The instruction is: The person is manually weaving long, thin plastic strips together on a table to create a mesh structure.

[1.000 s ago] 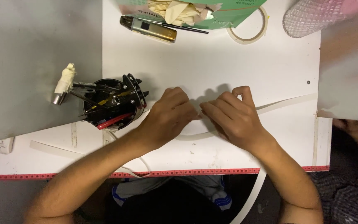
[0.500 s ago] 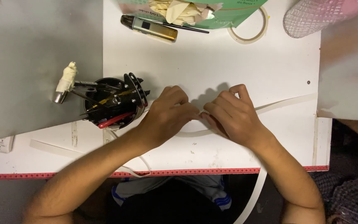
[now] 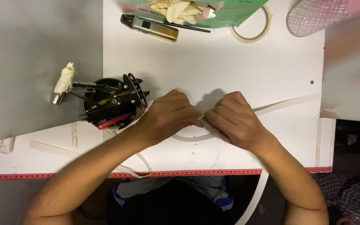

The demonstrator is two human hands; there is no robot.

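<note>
Both of my hands meet at the middle of the white table (image 3: 238, 71). My left hand (image 3: 169, 114) and my right hand (image 3: 232, 118) pinch a long, thin white strip (image 3: 286, 104) between their fingertips, which touch each other. The strip runs from my right hand toward the table's right edge. Another part curves under my hands and hangs over the front edge near my knees. The exact grip point is hidden by my fingers.
A black tool holder (image 3: 109, 104) with pliers and screwdrivers stands just left of my left hand. At the back lie a gold-and-black device (image 3: 151, 27), a green box of gloves (image 3: 192, 10) and a tape ring (image 3: 251, 27). A red ruler edge (image 3: 188, 173) lines the front.
My hands stay in almost the same place; the right-hand fingers have shifted slightly on the strip, and the fingertips now press closer together.
</note>
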